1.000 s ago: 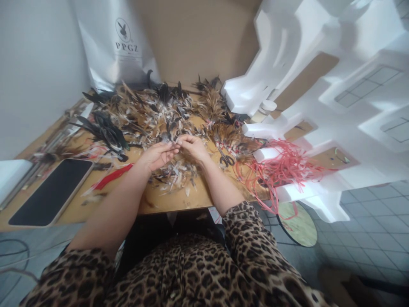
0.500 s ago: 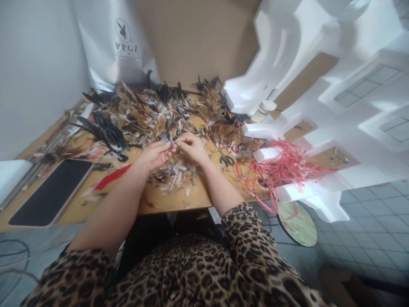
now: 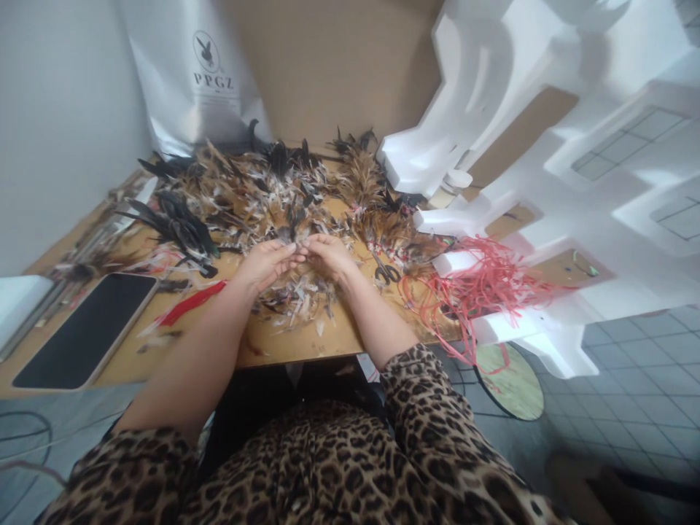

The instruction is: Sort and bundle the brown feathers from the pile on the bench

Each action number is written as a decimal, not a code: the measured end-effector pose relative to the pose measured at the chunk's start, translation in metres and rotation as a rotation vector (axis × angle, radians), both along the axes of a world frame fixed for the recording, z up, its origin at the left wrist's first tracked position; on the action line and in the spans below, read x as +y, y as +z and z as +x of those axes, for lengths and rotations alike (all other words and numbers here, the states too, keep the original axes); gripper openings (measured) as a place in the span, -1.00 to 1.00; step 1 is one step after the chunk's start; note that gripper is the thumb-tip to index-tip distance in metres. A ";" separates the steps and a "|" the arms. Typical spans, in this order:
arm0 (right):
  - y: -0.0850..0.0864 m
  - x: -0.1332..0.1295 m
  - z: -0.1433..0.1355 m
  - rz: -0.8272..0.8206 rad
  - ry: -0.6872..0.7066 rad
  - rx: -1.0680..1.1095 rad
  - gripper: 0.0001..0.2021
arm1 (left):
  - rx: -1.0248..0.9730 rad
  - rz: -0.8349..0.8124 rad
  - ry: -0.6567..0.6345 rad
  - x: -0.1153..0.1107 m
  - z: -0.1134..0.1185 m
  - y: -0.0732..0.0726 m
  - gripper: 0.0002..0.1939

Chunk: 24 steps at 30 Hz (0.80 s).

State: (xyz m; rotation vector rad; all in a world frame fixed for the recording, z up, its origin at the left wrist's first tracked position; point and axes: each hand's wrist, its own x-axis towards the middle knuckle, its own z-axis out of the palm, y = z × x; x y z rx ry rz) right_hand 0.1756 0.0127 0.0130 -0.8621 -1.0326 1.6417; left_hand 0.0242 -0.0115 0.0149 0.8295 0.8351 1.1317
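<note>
My left hand (image 3: 269, 264) and my right hand (image 3: 329, 255) meet fingertip to fingertip above the table's front part. Between thumb and forefinger, the left pinches a small feather (image 3: 285, 235). Closed in a pinch too, the right has its fingertips at the same feather's lower end, where fine pale fluff shows. Behind both hands spreads a large heap of brown, white and black feathers (image 3: 235, 197). Loose feather scraps (image 3: 300, 302) lie on the wooden table (image 3: 333, 343) just below my hands. To the right are bundled brown feathers (image 3: 391, 233) and black-handled scissors (image 3: 387, 273).
A phone (image 3: 87, 328) lies at the left, with a red strip (image 3: 191, 302) and black feathers (image 3: 180, 226) nearby. Red plastic strings (image 3: 486, 284) hang over white foam packing (image 3: 601, 219) at the right. A small white-capped jar (image 3: 451, 187) and a printed bag (image 3: 202, 95) stand behind.
My right hand has turned slightly and its fingers have shifted a little lower. The left hand stays nearly in place, pinching at the same spot.
</note>
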 end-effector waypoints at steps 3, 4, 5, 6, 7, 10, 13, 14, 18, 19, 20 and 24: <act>0.005 -0.003 -0.001 0.069 -0.068 -0.035 -0.75 | -0.053 -0.048 0.029 0.003 -0.001 -0.001 -0.93; 0.007 -0.004 -0.002 0.095 -0.088 -0.057 -0.75 | -0.067 -0.058 0.038 0.004 -0.001 -0.002 -0.94; 0.007 -0.005 -0.002 0.121 -0.104 -0.082 -0.75 | -0.075 -0.064 0.041 0.005 -0.002 -0.003 -0.94; 0.008 -0.005 -0.003 0.146 -0.115 -0.105 -0.75 | -0.077 -0.065 0.037 0.005 -0.002 -0.004 -0.94; 0.007 -0.005 -0.003 0.170 -0.124 -0.125 -0.75 | -0.074 -0.063 0.028 0.005 -0.002 -0.004 -0.94; 0.005 -0.005 -0.005 0.245 -0.150 -0.170 -0.75 | -0.042 -0.050 -0.006 0.004 -0.002 -0.005 -0.92; 0.002 -0.004 -0.005 0.300 -0.165 -0.219 -0.76 | -0.009 -0.046 -0.020 0.003 -0.002 -0.004 -0.91; 0.001 -0.003 -0.006 0.315 -0.169 -0.239 -0.76 | -0.002 -0.047 -0.018 0.002 -0.002 -0.003 -0.91; -0.002 -0.003 -0.008 0.374 -0.212 -0.316 -0.79 | 0.009 -0.051 -0.006 0.002 -0.001 -0.004 -0.91; -0.002 -0.003 -0.008 0.385 -0.217 -0.326 -0.79 | 0.008 -0.049 -0.004 0.002 -0.001 -0.004 -0.91; -0.002 -0.003 -0.009 0.391 -0.216 -0.331 -0.80 | 0.008 -0.046 0.000 0.003 -0.001 -0.004 -0.91; 0.002 -0.003 -0.003 0.387 -0.161 -0.343 -0.80 | 0.014 -0.028 0.015 0.004 -0.002 -0.006 -0.90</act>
